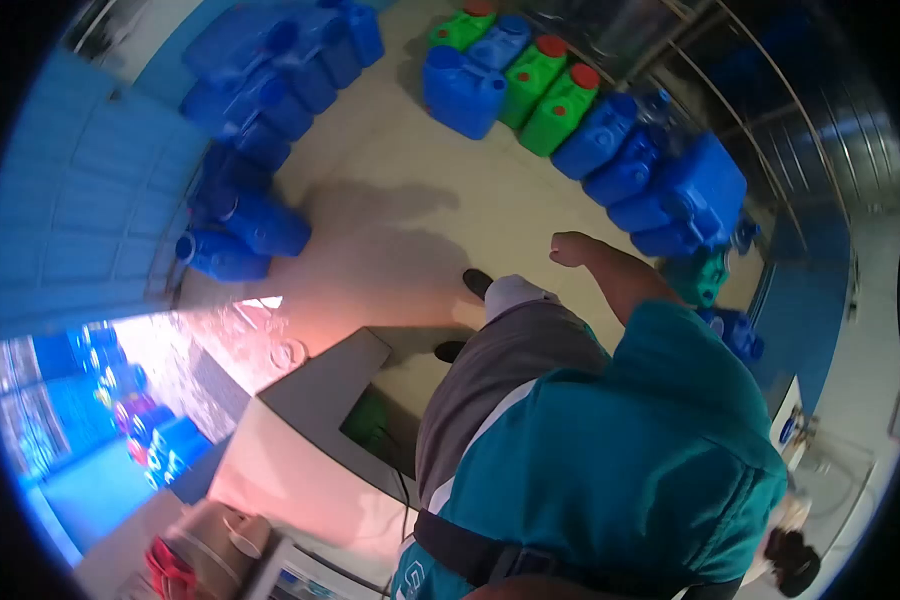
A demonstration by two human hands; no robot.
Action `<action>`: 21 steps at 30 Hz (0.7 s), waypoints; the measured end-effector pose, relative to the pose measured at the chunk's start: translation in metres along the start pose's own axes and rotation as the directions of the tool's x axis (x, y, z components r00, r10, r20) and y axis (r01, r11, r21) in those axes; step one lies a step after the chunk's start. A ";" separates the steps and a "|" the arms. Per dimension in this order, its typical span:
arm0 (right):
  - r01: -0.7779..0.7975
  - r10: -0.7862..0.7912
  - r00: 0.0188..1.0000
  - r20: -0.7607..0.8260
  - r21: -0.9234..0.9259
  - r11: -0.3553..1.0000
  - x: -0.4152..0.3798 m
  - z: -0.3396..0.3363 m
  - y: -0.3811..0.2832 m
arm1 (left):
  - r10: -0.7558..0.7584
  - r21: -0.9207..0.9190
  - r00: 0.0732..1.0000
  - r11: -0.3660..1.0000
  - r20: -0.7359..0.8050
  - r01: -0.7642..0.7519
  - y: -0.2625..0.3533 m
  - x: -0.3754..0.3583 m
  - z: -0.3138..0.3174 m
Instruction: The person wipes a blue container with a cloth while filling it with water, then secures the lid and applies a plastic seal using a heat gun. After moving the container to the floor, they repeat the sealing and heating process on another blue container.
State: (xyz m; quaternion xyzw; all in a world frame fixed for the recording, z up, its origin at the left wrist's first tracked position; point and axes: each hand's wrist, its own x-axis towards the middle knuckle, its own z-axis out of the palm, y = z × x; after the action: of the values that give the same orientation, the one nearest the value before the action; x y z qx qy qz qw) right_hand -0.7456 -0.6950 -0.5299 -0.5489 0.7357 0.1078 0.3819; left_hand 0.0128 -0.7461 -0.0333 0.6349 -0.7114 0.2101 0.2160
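My right hand (568, 249) hangs in front of my body at the end of a bent forearm, its fingers curled in. Nothing shows in it, and it touches no object. Beyond it, apart from the hand, stand blue jerrycans (597, 137) and green jerrycans (560, 110) with red caps, in a row on the floor. A large blue jerrycan (705, 190) lies over others at the right end of that row. My left hand is out of view. I wear a teal shirt (630, 470) and grey trousers (510, 370).
More blue jerrycans (265, 222) line the blue wall (80, 190) at left. Near my feet stands a grey desk (320, 395). A tan bag (210, 550) sits at lower left. Through the doorway, several coloured containers (160, 435) stand outside. A metal rack (760, 90) rises at upper right.
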 end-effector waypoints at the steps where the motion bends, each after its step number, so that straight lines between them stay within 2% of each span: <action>1: -0.022 0.022 1.000 -0.006 0.035 0.999 -0.015 0.005 0.014 | 0.099 0.006 0.993 0.995 0.063 -0.099 0.032 0.026 0.028; 2: -0.033 0.035 0.999 -0.032 0.085 0.996 -0.029 0.014 0.023 | 0.319 -0.472 0.919 0.863 0.232 -0.181 0.021 0.056 0.090; 3: -0.043 0.051 0.997 -0.061 0.135 0.990 -0.041 0.023 0.030 | 0.257 -0.450 0.910 0.888 0.325 -0.090 0.021 0.058 0.136; 4: -0.058 0.070 0.995 -0.069 0.168 0.984 -0.050 0.035 0.036 | 0.224 -0.545 0.891 0.838 0.395 0.031 0.027 0.065 0.195; 5: -0.072 0.094 0.992 -0.085 0.226 0.971 -0.059 0.053 0.044 | 0.258 -0.604 0.854 0.793 0.452 0.081 0.072 0.078 0.239; 6: -0.086 0.119 0.987 -0.104 0.281 0.956 -0.064 0.067 0.054 | 0.346 -0.633 0.766 0.768 0.541 0.100 0.122 0.091 0.276; 7: -0.109 0.151 0.983 -0.108 0.321 0.941 -0.070 0.083 0.060 | 0.489 -0.677 0.685 0.736 0.540 0.008 0.173 0.103 0.309; 9: -0.253 0.288 0.958 -0.012 0.441 0.861 -0.080 0.104 0.074 | 0.607 -0.757 0.566 0.651 0.558 0.048 0.252 0.102 0.393; 11: -0.436 0.347 0.894 0.282 0.379 0.816 -0.072 0.112 0.093 | 0.802 -0.850 0.323 0.527 0.502 0.010 0.358 0.109 0.422; 13: -0.422 0.350 0.906 0.238 0.433 0.796 -0.056 0.129 0.123 | 0.723 -0.744 0.194 0.606 0.663 0.282 0.416 0.098 0.474; 15: -0.437 0.388 0.899 0.202 0.439 0.785 -0.034 0.151 0.147 | 0.728 -0.731 0.143 0.616 0.671 0.293 0.451 0.091 0.517; 16: -0.434 0.430 0.893 0.131 0.504 0.747 -0.029 0.137 0.155 | 0.723 -0.715 0.119 0.621 0.681 0.322 0.463 0.089 0.535; 17: -0.397 0.399 0.910 0.112 0.508 0.764 -0.023 0.109 0.163 | 0.730 -0.719 0.102 0.624 0.676 0.307 0.470 0.088 0.555; 19: -0.295 0.447 0.883 -0.141 0.576 0.762 0.006 0.076 0.182 | 0.630 -0.620 -0.056 0.774 0.774 0.131 0.467 0.095 0.587; 20: -0.248 0.338 0.922 -0.187 0.384 0.889 0.037 0.077 0.203 | 0.636 -0.627 -0.066 0.770 0.769 0.119 0.467 0.101 0.593; 21: -0.196 0.586 0.746 -0.316 0.737 0.647 0.033 0.051 0.196 | 0.586 -0.575 -0.099 0.809 0.804 0.116 0.462 0.108 0.598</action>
State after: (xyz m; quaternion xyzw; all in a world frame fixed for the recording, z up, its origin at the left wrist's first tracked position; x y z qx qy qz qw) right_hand -0.9009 -0.6158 -0.6381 -0.2028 0.9036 -0.2318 0.2976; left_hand -0.4817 -1.1282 -0.4718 0.3609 -0.7702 -0.4575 -0.2591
